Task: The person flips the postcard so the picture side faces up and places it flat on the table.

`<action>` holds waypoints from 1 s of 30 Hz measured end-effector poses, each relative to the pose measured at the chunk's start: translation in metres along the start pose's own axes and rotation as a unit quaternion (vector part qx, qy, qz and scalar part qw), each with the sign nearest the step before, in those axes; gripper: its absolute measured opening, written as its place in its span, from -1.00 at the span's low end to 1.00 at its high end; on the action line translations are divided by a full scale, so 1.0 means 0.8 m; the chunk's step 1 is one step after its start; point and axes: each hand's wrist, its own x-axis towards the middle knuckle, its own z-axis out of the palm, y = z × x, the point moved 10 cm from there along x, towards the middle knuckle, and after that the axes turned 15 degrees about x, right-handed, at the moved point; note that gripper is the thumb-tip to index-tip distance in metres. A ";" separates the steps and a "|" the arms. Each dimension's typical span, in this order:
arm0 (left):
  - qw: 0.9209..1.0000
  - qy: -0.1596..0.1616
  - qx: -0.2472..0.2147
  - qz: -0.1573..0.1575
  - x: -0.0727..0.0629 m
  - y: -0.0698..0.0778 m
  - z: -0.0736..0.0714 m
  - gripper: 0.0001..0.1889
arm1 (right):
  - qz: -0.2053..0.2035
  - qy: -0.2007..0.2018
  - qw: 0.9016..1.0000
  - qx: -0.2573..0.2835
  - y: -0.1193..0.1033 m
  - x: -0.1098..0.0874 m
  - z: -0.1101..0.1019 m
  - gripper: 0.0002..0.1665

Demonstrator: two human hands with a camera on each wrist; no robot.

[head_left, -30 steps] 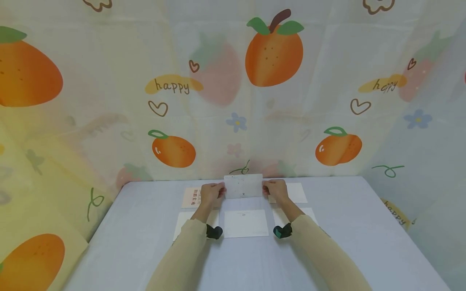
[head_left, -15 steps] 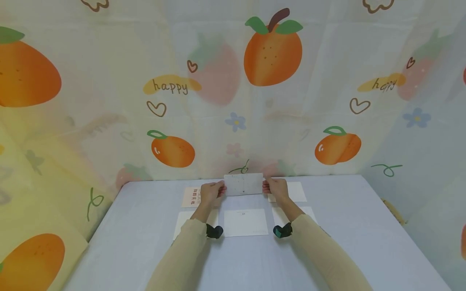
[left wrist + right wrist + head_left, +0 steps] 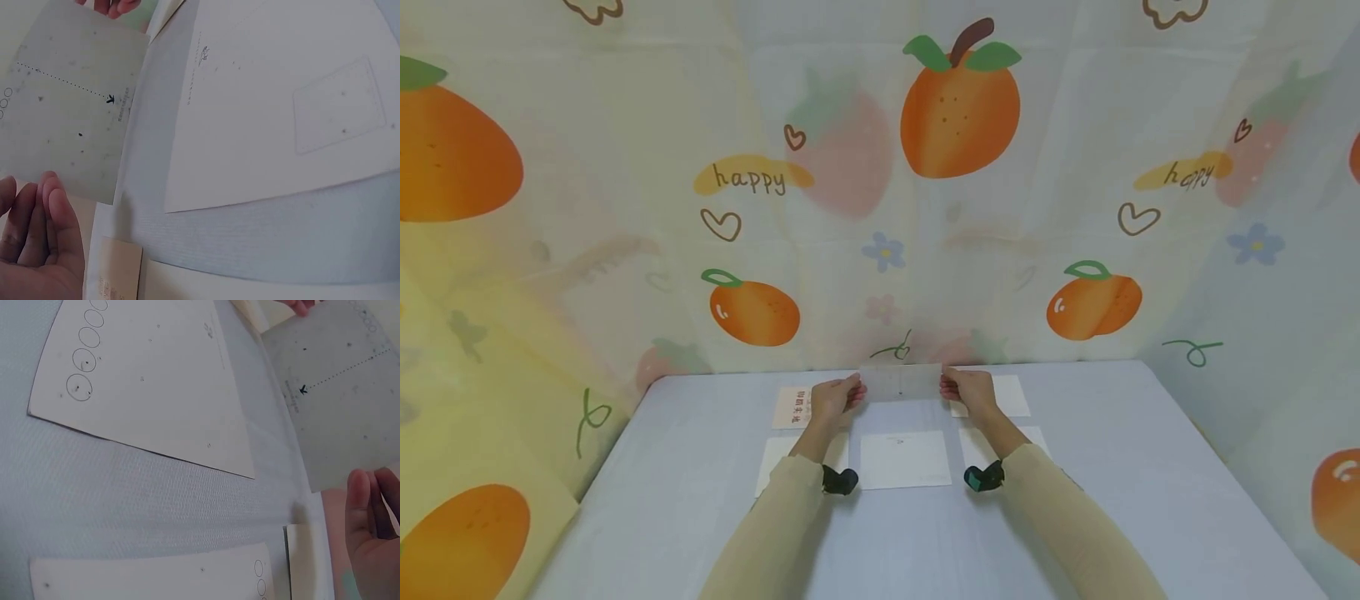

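Note:
A pale postcard (image 3: 901, 382) is held up over the back middle of the table, its side edges between my two hands. My left hand (image 3: 835, 402) pinches its left edge with the thumb and fingers. At the opposite edge, my right hand (image 3: 973, 392) pinches it the same way. In the left wrist view, the postcard's face (image 3: 62, 112) shows a dotted line, a small dark bird-like mark and a row of circles. Below it in the head view lies another postcard (image 3: 906, 461), flat on the table, apart from both hands.
More cards lie flat in two rows: a cream one with red characters (image 3: 790, 407) at back left, a white one (image 3: 1013, 395) at back right, and partly hidden ones at front left (image 3: 771, 458) and front right (image 3: 1028, 440). A fruit-printed curtain (image 3: 850, 275) hangs behind the table.
The held postcard has tilted, so its face looks shorter and more see-through in the head view. Both hands stay nearly in place, still pinching its edges.

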 end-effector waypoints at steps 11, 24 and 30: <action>0.998 -0.040 -0.043 0.001 0.002 -0.006 0.002 -0.67 | 0.010 -0.031 0.999 0.044 0.002 -0.001 0.002 -0.71; 0.999 -0.036 -0.008 -0.004 -0.001 -0.006 -0.002 -0.72 | -0.003 -0.035 0.999 -0.017 0.006 0.003 0.003 -0.73; 0.999 -0.029 0.040 -0.010 -0.001 -0.011 -0.005 -0.74 | -0.002 -0.019 0.998 -0.067 0.009 0.002 0.001 -0.71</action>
